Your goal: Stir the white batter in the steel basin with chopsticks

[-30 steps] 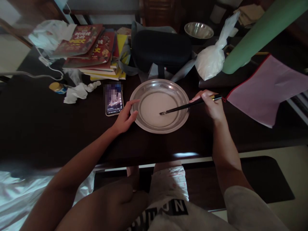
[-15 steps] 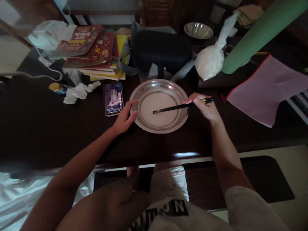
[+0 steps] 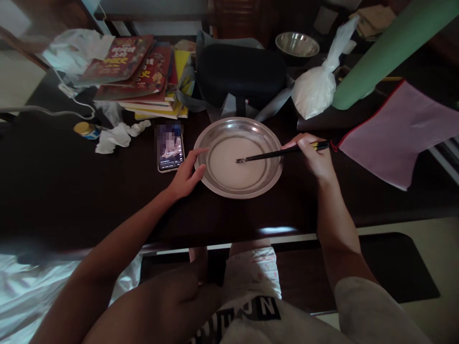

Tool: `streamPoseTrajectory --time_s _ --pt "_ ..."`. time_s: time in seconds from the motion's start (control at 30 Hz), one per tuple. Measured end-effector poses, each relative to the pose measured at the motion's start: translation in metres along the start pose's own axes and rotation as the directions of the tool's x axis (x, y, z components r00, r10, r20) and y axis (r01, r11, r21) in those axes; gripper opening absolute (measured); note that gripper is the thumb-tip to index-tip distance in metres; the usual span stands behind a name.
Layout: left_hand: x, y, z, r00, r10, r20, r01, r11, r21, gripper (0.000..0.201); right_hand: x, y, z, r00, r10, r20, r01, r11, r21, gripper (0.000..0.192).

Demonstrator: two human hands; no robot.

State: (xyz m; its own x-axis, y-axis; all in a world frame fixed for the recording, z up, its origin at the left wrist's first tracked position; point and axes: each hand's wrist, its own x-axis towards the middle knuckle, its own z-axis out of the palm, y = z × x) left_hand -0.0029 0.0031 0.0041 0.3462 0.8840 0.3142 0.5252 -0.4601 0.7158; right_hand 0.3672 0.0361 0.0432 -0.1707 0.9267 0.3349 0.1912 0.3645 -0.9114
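A wide, shallow metal basin (image 3: 238,192) stands on the dark table in front of me, holding a whitish liquid (image 3: 229,169). At its left rim, my left hand (image 3: 187,174) grips the edge, index finger reaching over the rim and thumb against the near side. My right hand (image 3: 315,155) is closed around a pair of black chopsticks (image 3: 276,154) with yellowish bands near the upper end. They slant across the right rim, with their tips at the liquid near the middle of the basin.
Left of the basin lie a lit phone (image 3: 171,150), crumpled tissue (image 3: 116,137) and a small yellow-lidded jar (image 3: 86,130). Behind are stacked books (image 3: 136,71), a black case (image 3: 242,74), a tied bag of white powder (image 3: 313,93), a green cylinder (image 3: 387,57) and a pink cloth (image 3: 398,134).
My right hand has shifted to the right, drawing the chopstick tips a little rightward through the liquid. The basin has moved very slightly right, and my left hand keeps its place on the rim.
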Motion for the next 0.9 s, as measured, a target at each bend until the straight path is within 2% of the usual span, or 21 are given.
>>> streamPoseTrajectory --time_s 0.07,0.2,0.4,0.57,0.7,0.77,0.9 --pt "0.0 0.0001 -0.0002 1.0 -0.003 0.005 0.003 1.0 0.003 0.06 -0.0001 0.0005 -0.0004 1.0 0.005 -0.003 -0.005 1.0 0.023 0.033" --pt "0.0001 -0.0003 -0.0003 1.0 0.0 -0.003 0.0 1.0 0.007 0.06 -0.0002 -0.0012 0.0025 0.994 0.006 0.113 -0.006 1.0 -0.003 0.033" --pt "-0.0004 -0.002 0.0002 1.0 0.002 -0.002 -0.002 1.0 -0.002 0.058 0.0003 -0.0007 -0.0001 1.0 -0.003 -0.021 0.003 1.0 0.0 0.031" --pt "0.0 -0.0031 0.0001 1.0 0.004 -0.003 -0.004 1.0 0.003 0.06 -0.0001 0.0005 0.0024 0.994 -0.009 0.112 0.013 0.999 -0.032 0.033" --pt "-0.0001 -0.0033 0.0003 1.0 0.0 0.002 0.0 1.0 -0.003 0.061 0.0004 0.0019 -0.0001 1.0 -0.005 -0.014 0.005 1.0 -0.024 0.032" --pt "-0.0003 -0.0035 0.0004 1.0 -0.002 0.001 0.002 1.0 -0.005 0.06 0.0003 0.0021 -0.0012 1.0 0.003 -0.031 -0.003 1.0 -0.007 0.033" --pt "-0.0001 -0.0037 0.0007 1.0 0.003 -0.001 -0.003 1.0 0.0 0.06 -0.0004 -0.0004 0.0016 0.994 -0.006 0.107 0.008 1.0 -0.015 0.032"
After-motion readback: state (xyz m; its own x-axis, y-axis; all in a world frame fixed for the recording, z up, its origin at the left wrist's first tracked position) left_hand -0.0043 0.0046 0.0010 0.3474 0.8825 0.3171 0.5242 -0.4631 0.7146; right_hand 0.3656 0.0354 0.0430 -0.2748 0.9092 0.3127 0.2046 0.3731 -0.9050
